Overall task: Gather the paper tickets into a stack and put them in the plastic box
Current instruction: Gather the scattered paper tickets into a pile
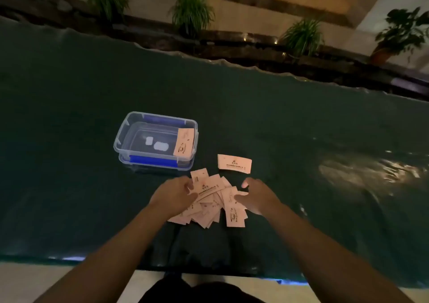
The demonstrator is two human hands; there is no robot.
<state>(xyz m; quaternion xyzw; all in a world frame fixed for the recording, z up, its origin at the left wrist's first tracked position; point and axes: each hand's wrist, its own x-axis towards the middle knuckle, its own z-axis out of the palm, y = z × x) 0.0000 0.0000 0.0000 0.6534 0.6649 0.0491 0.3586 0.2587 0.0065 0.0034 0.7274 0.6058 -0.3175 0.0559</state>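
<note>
Head view: both hands flank the loose pile of paper tickets just in front of the plastic box, likely to sweep them together. Left hand lies on the pile's edge, fingers curled over a few; right hand rests spread on the other side. Tickets are pale pink, printed, fanned crookedly. One ticket lies beside the box; another leans inside it on the dark worktop.

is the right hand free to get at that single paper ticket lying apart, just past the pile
Probably yes. The right hand rests on the pile's edge, and the single pale paper ticket lies flat just beyond it on bare dark green table cover, with nothing between.
</note>
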